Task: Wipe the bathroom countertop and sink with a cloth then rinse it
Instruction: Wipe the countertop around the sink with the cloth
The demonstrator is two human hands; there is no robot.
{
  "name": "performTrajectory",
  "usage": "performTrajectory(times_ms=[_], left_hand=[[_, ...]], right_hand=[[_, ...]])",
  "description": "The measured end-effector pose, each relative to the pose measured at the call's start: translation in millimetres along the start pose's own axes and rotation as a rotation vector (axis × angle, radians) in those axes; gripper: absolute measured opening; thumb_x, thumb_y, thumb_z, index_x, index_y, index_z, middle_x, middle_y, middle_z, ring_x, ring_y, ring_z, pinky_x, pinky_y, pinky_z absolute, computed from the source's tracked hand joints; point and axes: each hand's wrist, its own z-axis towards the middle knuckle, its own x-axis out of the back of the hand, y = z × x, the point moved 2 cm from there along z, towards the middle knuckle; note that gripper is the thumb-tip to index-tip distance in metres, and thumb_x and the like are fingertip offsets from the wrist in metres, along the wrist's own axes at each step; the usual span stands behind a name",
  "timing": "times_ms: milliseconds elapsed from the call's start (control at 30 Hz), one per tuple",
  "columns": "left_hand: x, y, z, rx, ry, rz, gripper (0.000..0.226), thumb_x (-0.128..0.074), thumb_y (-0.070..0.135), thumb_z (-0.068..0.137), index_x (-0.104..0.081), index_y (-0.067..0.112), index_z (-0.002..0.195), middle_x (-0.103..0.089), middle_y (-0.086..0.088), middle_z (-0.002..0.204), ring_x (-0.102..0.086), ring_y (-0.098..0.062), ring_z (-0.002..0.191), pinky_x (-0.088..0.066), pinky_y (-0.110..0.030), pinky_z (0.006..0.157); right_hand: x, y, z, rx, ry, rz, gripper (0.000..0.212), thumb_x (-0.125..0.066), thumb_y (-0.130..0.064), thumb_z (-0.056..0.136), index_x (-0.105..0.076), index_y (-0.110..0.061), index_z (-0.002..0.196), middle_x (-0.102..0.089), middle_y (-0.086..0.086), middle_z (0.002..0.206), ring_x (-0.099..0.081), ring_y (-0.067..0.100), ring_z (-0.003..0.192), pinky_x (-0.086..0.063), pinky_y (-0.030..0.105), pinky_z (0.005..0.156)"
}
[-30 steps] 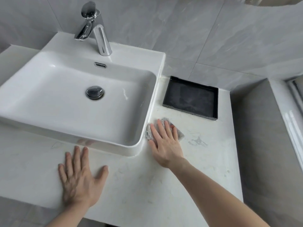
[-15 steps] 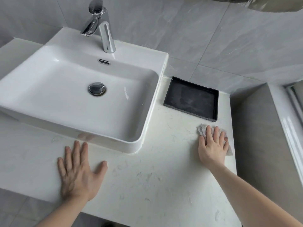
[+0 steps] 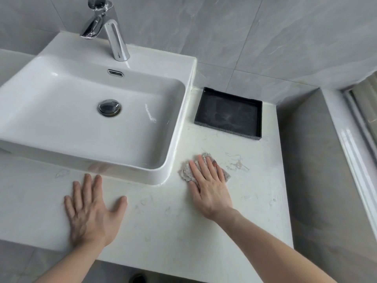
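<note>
Fingers (image 3: pixel 201 170) of the right hand (image 3: pixel 210 188) are laid out straight and close together, pressed flat on a small grey cloth (image 3: pixel 186 173), which is pinned against the white countertop (image 3: pixel 255 190) just beside the front right corner of the sink (image 3: pixel 177 139). Nothing is gripped by that hand; the cloth is only held down under the flat fingers, and its frayed edges are seen past the fingertips and on either side of them. A reddish mark is seen on one of those fingers, though what it is cannot be told. Fingers of the left hand (image 3: pixel 89 213) are likewise spread and straight, with the thumb splayed out to the right, and the palm is rested flat on the countertop in front of the sink's front wall, near the counter's front edge. Faint smears and streaks are seen on the counter surface to the right of the cloth. Further back, a shallow black tray (image 3: pixel 259 121) is set on the counter, between the sink's right side and the side wall, well apart from the cloth. The basin is seen as a white rectangular bowl raised above the counter, with a chrome drain plug (image 3: pixel 109 107) in its floor and a chrome faucet (image 3: pixel 114 39) mounted on its rear ledge, against grey wall tiles (image 3: pixel 265 37).
</note>
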Motion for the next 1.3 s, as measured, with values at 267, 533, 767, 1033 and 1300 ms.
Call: performTrajectory(times_ms=[267, 533, 767, 1033, 1300], left_hand=[[1.0, 0.4, -0.9, 0.006, 0.003, -0.005, 0.097, -0.033, 0.075, 0.079, -0.021, 0.021, 0.159, -0.007, 0.0, 0.17, 0.002, -0.024, 0.156, -0.002, -0.051, 0.125], [0.9, 0.2, -0.9, 0.002, 0.0, -0.003, 0.097, -0.033, 0.075, 0.08, -0.021, 0.021, 0.159, -0.007, 0.0, 0.17, 0.002, -0.025, 0.156, -0.001, -0.051, 0.125], [-0.1, -0.3, -1.3, 0.001, 0.015, -0.019, 0.095, -0.034, 0.073, 0.08, -0.023, 0.021, 0.158, -0.012, -0.001, 0.169, 0.0, -0.024, 0.156, -0.002, -0.05, 0.125], [-1.8, -1.4, -1.2, -0.01, 0.036, -0.029, 0.095, -0.037, 0.073, 0.079, -0.024, 0.02, 0.157, -0.015, -0.003, 0.168, -0.002, -0.026, 0.156, -0.003, -0.051, 0.125], [-1.0, -1.3, -1.7, -0.005, 0.04, -0.022, 0.095, -0.036, 0.073, 0.079, -0.025, 0.019, 0.157, -0.016, -0.003, 0.168, -0.003, -0.027, 0.156, -0.003, -0.05, 0.125]], right_hand=[[51.9, 141.9, -27.1, -0.445, 0.19, 0.119, 0.053, -0.028, -0.024, 0.106, -0.044, -0.012, 0.155, -0.035, 0.007, 0.166, -0.023, 0.026, 0.157, -0.015, 0.043, 0.129], [66.3, 53.6, 5.9, -0.354, 0.314, 0.454, 0.044, -0.041, -0.019, 0.109, -0.047, -0.017, 0.153, -0.045, 0.0, 0.16, -0.04, 0.021, 0.149, -0.031, 0.041, 0.124], [1.3, -47.9, -4.8, 0.077, -0.058, 0.119, 0.052, -0.027, -0.039, 0.11, -0.022, -0.036, 0.161, -0.018, -0.013, 0.17, 0.001, 0.031, 0.159, 0.002, 0.06, 0.125], [18.4, 69.6, -55.9, -0.192, 0.059, 0.042, 0.062, -0.023, -0.045, 0.104, -0.015, -0.031, 0.164, -0.003, -0.009, 0.171, 0.009, 0.018, 0.159, 0.004, 0.044, 0.129], [65.4, 141.7, -71.7, -0.664, 0.337, 0.246, 0.045, -0.034, -0.019, 0.108, -0.041, -0.022, 0.153, -0.027, -0.006, 0.169, -0.022, 0.016, 0.157, -0.038, 0.045, 0.116]])
